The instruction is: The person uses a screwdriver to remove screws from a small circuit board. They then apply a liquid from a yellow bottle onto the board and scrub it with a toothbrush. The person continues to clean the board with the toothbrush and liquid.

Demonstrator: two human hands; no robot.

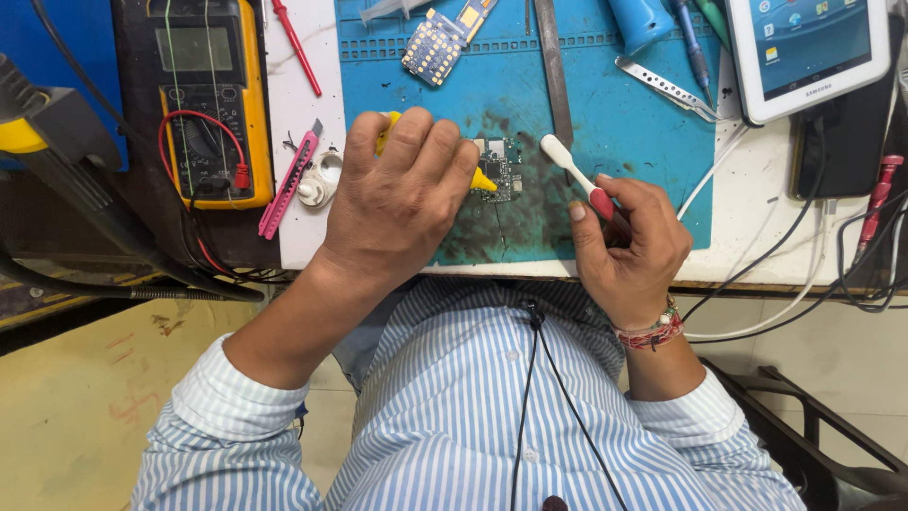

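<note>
My left hand (402,194) is closed around a small yellow bottle (483,180) whose pointed tip rests against a small green circuit board (498,168) on the blue work mat (615,114). My right hand (629,246) grips a white and red toothbrush (572,170). Its bristle head hovers just right of the circuit board. A dark stain spreads over the mat around the board.
A yellow and black multimeter (203,95) with red leads lies at left, beside a pink utility knife (287,185). A second circuit board (433,45), a metal ruler (553,66), tweezers (667,88), a white tablet (813,52) and cables lie on the bench.
</note>
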